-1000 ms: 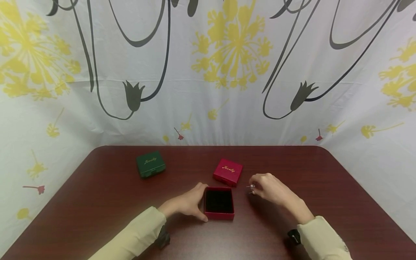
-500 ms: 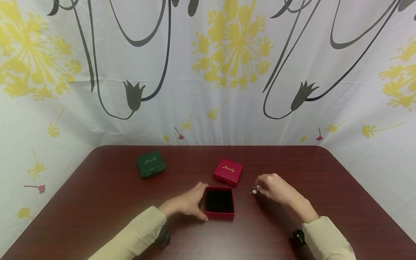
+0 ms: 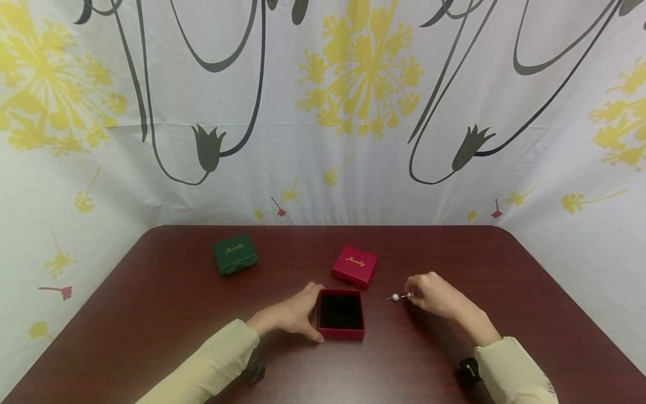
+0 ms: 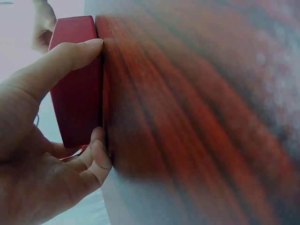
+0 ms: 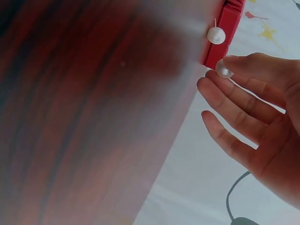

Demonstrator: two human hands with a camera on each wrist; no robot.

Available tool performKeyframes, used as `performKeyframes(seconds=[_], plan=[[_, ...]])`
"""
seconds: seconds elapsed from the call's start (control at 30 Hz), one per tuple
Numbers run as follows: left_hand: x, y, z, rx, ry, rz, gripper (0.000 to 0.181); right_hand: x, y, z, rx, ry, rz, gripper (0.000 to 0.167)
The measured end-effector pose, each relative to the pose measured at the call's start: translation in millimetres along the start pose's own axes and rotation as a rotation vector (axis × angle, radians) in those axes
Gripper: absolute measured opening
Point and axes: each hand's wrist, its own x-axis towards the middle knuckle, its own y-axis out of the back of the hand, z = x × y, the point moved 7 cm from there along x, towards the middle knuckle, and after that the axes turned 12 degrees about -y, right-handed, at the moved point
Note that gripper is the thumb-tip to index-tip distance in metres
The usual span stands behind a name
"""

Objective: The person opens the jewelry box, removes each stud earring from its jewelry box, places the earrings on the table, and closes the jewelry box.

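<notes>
An uncovered red box [image 3: 341, 334] with a black lining stands near the middle of the table. My left hand [image 3: 292, 314] holds its left side, thumb and fingers around its walls, as the box [image 4: 77, 103] also shows in the left wrist view. Right of the box, my right hand [image 3: 438, 296] pinches a pearl earring [image 3: 410, 295]; in the right wrist view its pearl [image 5: 224, 69] is at the thumb tip. Another pearl earring [image 3: 396, 297] is on the table just left of that hand.
A closed red jewelry box [image 3: 355, 265] lies behind the uncovered one. Further left is a green jewelry box [image 3: 235, 255]. The dark red-brown table [image 3: 151, 314] ends at a patterned white cloth [image 3: 323, 191] behind it.
My right hand has moved to the right, with one earring between its fingers; the other earring has come apart from the fingers. My left hand and the boxes have stayed in place.
</notes>
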Motion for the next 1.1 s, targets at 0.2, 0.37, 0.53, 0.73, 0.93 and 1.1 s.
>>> performKeyframes(seconds=[0.2, 0.37, 0.53, 0.73, 0.93, 1.1], plan=[[-0.2, 0.6, 1.6, 0.001, 0.003, -0.001, 0.088, -1.9, -2.7, 0.7, -0.007, -0.01, -0.03, 0.012], [-0.2, 0.8, 1.3, 0.003, 0.007, -0.003, 0.089, -2.0, -4.2, 0.0, -0.019, -0.012, -0.044, 0.009], [-0.3, 0.8, 1.1, -0.009, 0.0, 0.001, 0.086, -1.4, -7.9, 0.6, -0.025, -0.029, -0.078, 0.009], [-0.2, 1.3, 1.6, -0.009, -0.007, 0.001, 0.083, -0.8, -10.1, 1.2, -0.036, -0.039, -0.092, 0.01], [-0.7, 0.9, 2.0, -0.008, 0.006, 0.001, 0.084, -0.2, -10.6, -0.6, -0.05, -0.028, -0.089, 0.012], [-0.8, 1.3, 2.0, -0.013, 0.01, 0.002, 0.084, 0.2, -10.6, -1.7, -0.057, -0.025, -0.083, 0.012]])
